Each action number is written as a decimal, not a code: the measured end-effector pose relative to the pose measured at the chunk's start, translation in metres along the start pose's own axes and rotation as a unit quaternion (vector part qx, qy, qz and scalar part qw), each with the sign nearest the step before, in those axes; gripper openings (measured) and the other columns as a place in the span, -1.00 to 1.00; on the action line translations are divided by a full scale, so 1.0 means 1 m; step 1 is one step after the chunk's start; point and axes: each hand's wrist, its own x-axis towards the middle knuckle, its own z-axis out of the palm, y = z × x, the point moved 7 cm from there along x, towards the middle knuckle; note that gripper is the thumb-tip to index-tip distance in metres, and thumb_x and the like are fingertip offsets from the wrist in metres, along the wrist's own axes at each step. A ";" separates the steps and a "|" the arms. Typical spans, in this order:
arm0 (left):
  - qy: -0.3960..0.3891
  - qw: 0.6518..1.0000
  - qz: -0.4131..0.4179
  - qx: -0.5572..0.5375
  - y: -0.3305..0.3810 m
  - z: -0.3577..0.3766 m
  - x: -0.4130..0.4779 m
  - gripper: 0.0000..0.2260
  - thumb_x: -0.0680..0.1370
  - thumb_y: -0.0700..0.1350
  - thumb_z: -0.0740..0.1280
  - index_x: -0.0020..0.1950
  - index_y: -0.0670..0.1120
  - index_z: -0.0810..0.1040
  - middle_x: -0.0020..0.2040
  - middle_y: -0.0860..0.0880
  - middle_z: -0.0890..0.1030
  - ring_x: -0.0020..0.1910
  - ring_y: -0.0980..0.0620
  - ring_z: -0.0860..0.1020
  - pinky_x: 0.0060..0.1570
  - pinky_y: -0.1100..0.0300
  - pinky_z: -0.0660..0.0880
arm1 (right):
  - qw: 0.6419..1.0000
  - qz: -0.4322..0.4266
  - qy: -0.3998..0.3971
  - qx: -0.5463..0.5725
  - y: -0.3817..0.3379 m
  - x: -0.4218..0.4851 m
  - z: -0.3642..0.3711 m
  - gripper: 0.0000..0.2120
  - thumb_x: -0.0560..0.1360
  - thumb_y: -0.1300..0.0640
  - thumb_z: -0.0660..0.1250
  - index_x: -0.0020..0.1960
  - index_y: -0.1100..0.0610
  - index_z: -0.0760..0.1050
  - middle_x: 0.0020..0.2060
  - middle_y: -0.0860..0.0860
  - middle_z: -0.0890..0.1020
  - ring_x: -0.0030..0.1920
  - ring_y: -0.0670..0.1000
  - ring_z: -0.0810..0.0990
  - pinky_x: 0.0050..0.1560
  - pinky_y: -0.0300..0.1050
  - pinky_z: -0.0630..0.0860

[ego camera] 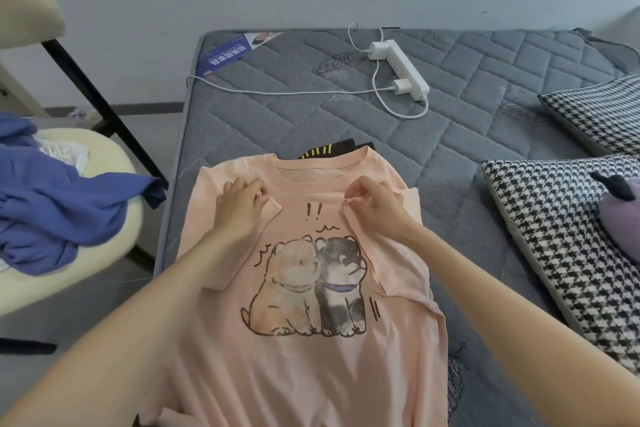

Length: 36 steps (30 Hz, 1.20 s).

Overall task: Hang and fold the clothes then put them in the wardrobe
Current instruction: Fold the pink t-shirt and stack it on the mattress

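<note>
Pinch grip, left hand and right hand, each on a folded-in sleeve of pink T-shirt, flat at frame centre on grey quilted mattress. Right: houndstooth cushions; left: blue garment on cream chair.

"!!" printed on pink T-shirt, above 2-dog cartoon; blue mattress label: white characters, unreadable.
</note>
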 end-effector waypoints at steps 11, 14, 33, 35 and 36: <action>-0.018 0.998 0.052 -0.007 -0.010 -0.009 0.018 -0.61 0.55 0.05 0.30 0.37 0.05 0.38 0.34 -0.05 0.35 0.33 -0.11 0.26 0.21 0.00 0.25 | 0.974 0.056 0.060 -0.212 0.034 0.021 -0.027 0.01 0.28 -0.07 0.57 0.54 0.03 0.06 0.51 0.11 0.10 0.52 0.19 -0.04 0.50 0.17 0.00; -0.097 0.992 0.071 0.048 -0.015 -0.003 0.024 -0.27 0.43 0.21 0.41 0.51 0.07 0.19 0.52 -0.06 0.15 0.49 -0.09 0.09 0.43 -0.02 0.11 | 0.970 0.114 0.009 -0.213 0.046 0.033 -0.025 0.24 0.22 -0.14 0.59 0.57 0.02 -0.21 0.56 0.07 -0.10 0.54 0.16 -0.25 0.48 0.28 -0.16; -0.149 0.965 0.016 0.217 -0.029 0.005 0.062 -0.01 0.21 0.30 0.52 0.42 -0.21 0.22 0.26 -0.20 0.49 0.30 -0.19 0.41 0.31 0.05 0.25 | 0.915 0.079 0.120 -0.378 0.024 0.036 -0.015 -0.21 0.04 -0.22 0.58 0.00 0.13 0.22 -0.02 0.07 0.24 0.02 0.11 0.25 0.28 0.04 0.27; -0.117 0.972 0.025 0.202 -0.024 -0.004 0.057 -0.27 0.25 0.24 0.53 0.20 -0.17 0.38 0.10 -0.15 0.59 0.13 -0.17 0.51 0.01 0.09 0.33 | 0.909 0.083 0.126 -0.390 0.023 0.033 -0.017 -0.31 0.11 -0.21 0.55 -0.03 0.16 0.31 0.01 0.10 0.29 0.04 0.14 0.28 0.29 0.03 0.26; -0.104 0.975 0.029 0.196 -0.022 -0.009 0.054 -0.37 0.28 0.21 0.53 0.12 -0.15 0.42 0.03 -0.13 0.60 0.08 -0.16 0.52 -0.08 0.10 0.30 | 0.909 0.078 0.129 -0.389 0.021 0.031 -0.017 -0.35 0.14 -0.21 0.53 -0.04 0.17 0.34 0.02 0.10 0.31 0.04 0.14 0.29 0.30 0.02 0.27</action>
